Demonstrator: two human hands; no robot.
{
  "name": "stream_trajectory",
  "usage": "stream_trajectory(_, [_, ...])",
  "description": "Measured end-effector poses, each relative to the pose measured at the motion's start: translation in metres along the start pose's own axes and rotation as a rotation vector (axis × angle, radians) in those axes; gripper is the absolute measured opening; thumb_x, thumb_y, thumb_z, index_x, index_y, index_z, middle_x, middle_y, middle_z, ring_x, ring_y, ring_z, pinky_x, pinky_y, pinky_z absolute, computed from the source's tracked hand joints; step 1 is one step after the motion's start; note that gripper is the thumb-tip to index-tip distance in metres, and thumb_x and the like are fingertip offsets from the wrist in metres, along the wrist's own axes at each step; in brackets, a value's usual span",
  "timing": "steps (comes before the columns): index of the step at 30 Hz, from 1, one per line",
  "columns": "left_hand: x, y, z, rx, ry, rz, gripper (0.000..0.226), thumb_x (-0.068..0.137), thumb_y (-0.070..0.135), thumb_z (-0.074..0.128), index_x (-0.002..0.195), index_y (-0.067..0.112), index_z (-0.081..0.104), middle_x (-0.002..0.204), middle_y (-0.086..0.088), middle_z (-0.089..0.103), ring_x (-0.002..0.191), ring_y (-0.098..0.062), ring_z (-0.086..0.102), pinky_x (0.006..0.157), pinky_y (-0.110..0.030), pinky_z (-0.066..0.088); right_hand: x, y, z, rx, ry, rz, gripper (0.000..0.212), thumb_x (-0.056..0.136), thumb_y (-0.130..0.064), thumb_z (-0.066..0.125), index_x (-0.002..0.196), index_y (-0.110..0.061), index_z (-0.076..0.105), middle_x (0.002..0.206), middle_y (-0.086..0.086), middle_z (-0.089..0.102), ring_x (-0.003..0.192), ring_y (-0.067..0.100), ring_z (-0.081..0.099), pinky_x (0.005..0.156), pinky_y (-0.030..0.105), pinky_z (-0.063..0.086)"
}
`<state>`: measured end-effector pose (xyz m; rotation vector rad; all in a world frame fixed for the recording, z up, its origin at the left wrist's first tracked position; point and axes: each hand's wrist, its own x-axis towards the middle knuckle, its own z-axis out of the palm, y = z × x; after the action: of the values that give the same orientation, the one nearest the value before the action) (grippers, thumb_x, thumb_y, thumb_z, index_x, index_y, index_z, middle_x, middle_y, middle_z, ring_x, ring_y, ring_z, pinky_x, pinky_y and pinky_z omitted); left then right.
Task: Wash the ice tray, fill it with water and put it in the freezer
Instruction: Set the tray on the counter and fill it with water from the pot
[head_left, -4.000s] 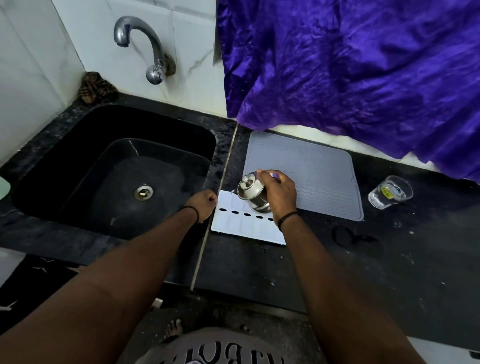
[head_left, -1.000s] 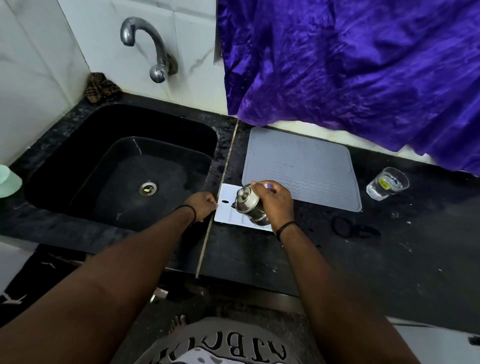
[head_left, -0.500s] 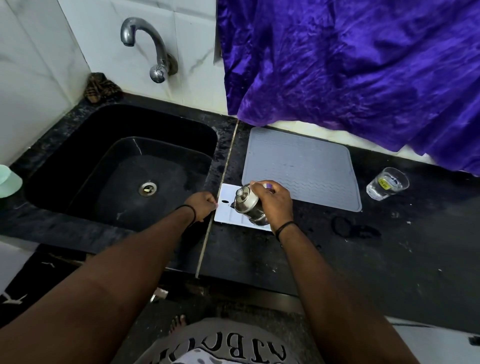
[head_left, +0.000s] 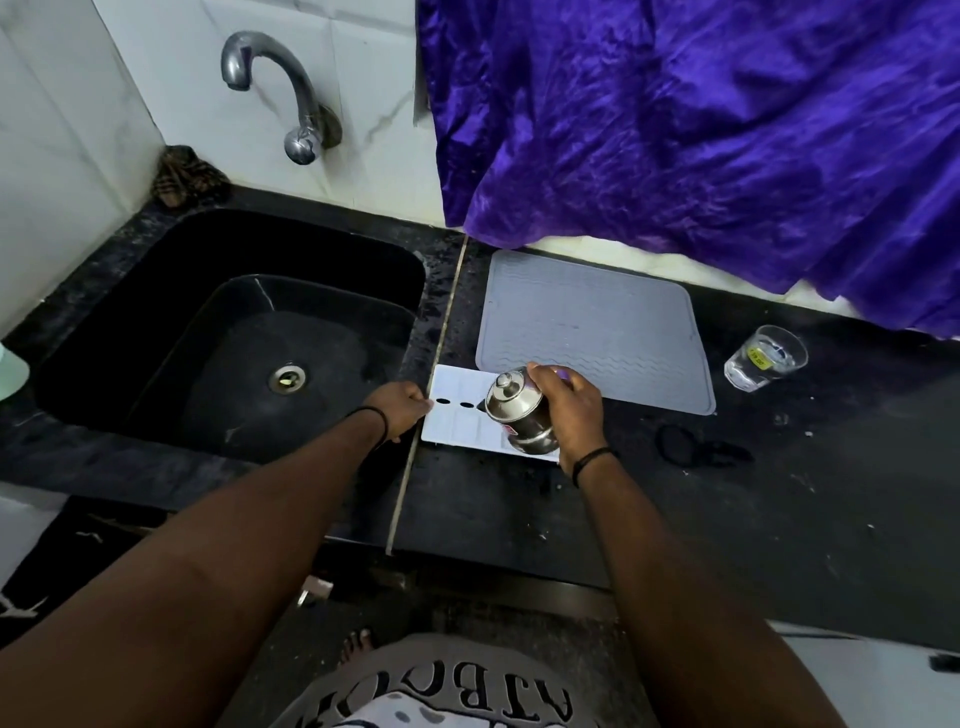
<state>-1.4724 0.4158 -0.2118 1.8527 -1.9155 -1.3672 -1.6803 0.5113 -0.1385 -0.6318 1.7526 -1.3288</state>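
Head view: the right hand (head_left: 569, 410) is curling its fingers round a steel pot (head_left: 519, 413), holding it tilted with its knobbed lid leaning toward the left and slightly away, over the right part of the tray (head_left: 457, 423). The left hand (head_left: 400, 410) is pinching the tray's left edge, fingers curled at the rim.

The tray is lying flat on the black counter (head_left: 519, 514), just right of the sink (head_left: 228, 332) and with its far edge meeting the near left corner of the grey mat (head_left: 592, 322). Its long axis is running left to right, tipped a little so the right end sits nearer the person. It is white and flat-looking, with two dark oval spots near the left end and faint ridged lines across it.

The pot and right hand are covering the tray's right end, so its full length is not showing. Whether anything is pouring from the pot cannot be told. Something purple is peeking between the right fingers, too hidden to identify.

A glass (head_left: 766, 358) is standing well apart to the right, and a tap (head_left: 291, 88) is hanging over the sink.
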Motion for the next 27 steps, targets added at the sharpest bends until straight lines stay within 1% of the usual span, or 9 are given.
stream_trajectory(3, [0.003,-0.001,0.001,0.025,0.004,-0.005,0.020,0.092,0.031,0.055,0.081,0.014,0.058,0.074,-0.007,0.056,0.066,-0.021,0.055,0.046,-0.026,0.049,0.002,0.003,-0.004,-0.059,0.024,-0.020,0.015,0.074,-0.035,0.078,0.068,-0.023,0.072,0.070,-0.005,0.072,0.065,0.011,0.067,0.059,0.024,0.052])
stream_trajectory(6, [0.005,-0.002,0.001,0.032,0.005,-0.005,0.018,0.092,0.029,0.055,0.083,0.014,0.058,0.078,-0.008,0.056,0.070,-0.023,0.056,0.047,-0.027,0.050,0.002,0.004,-0.002,-0.101,0.031,-0.043,0.013,0.068,-0.044,0.077,0.068,-0.031,0.073,0.069,-0.007,0.072,0.064,0.007,0.067,0.059,0.022,0.051])
stream_trajectory(9, [0.006,-0.003,0.001,0.038,-0.004,-0.005,0.017,0.093,0.028,0.054,0.085,0.014,0.059,0.081,-0.008,0.056,0.072,-0.023,0.056,0.046,-0.026,0.049,0.002,0.007,0.000,-0.132,0.026,-0.060,0.027,0.058,-0.054,0.073,0.072,-0.031,0.073,0.070,-0.009,0.072,0.060,0.002,0.065,0.053,0.018,0.049])
stream_trajectory(11, [0.006,-0.003,0.002,0.040,-0.002,-0.001,0.016,0.093,0.027,0.054,0.085,0.014,0.059,0.081,-0.008,0.056,0.073,-0.023,0.056,0.045,-0.026,0.048,0.003,0.009,0.001,-0.165,0.018,-0.071,0.028,0.058,-0.056,0.071,0.075,-0.033,0.073,0.071,-0.011,0.072,0.063,0.003,0.066,0.058,0.022,0.051])
stream_trajectory(14, [0.006,-0.003,0.003,0.042,0.000,-0.001,0.016,0.093,0.027,0.054,0.085,0.014,0.058,0.081,-0.008,0.057,0.073,-0.023,0.056,0.045,-0.026,0.048,0.005,0.012,0.003,-0.199,0.014,-0.066,0.031,0.056,-0.060,0.072,0.077,-0.036,0.073,0.072,-0.011,0.073,0.074,0.012,0.070,0.074,0.033,0.059])
stream_trajectory(16, [0.006,-0.003,0.003,0.040,0.001,-0.002,0.015,0.093,0.027,0.054,0.085,0.014,0.058,0.081,-0.008,0.057,0.073,-0.023,0.056,0.046,-0.026,0.048,0.005,0.013,0.003,-0.202,0.014,-0.062,0.034,0.056,-0.061,0.073,0.078,-0.035,0.073,0.073,-0.011,0.073,0.076,0.014,0.070,0.079,0.037,0.060])
stream_trajectory(19, [0.007,-0.004,0.003,0.031,0.002,-0.006,0.014,0.093,0.027,0.055,0.087,0.014,0.059,0.081,-0.008,0.057,0.073,-0.023,0.057,0.046,-0.026,0.048,0.005,0.014,0.004,-0.209,0.016,-0.069,0.035,0.056,-0.061,0.072,0.078,-0.034,0.073,0.073,-0.011,0.073,0.075,0.013,0.070,0.080,0.039,0.060])
stream_trajectory(27, [0.009,-0.004,0.003,0.031,-0.002,-0.009,0.014,0.092,0.026,0.055,0.087,0.014,0.058,0.077,-0.005,0.055,0.071,-0.021,0.056,0.043,-0.025,0.046,0.005,0.011,0.005,-0.203,0.029,-0.093,0.032,0.056,-0.060,0.071,0.077,-0.035,0.073,0.072,-0.012,0.072,0.072,0.010,0.069,0.076,0.034,0.059])
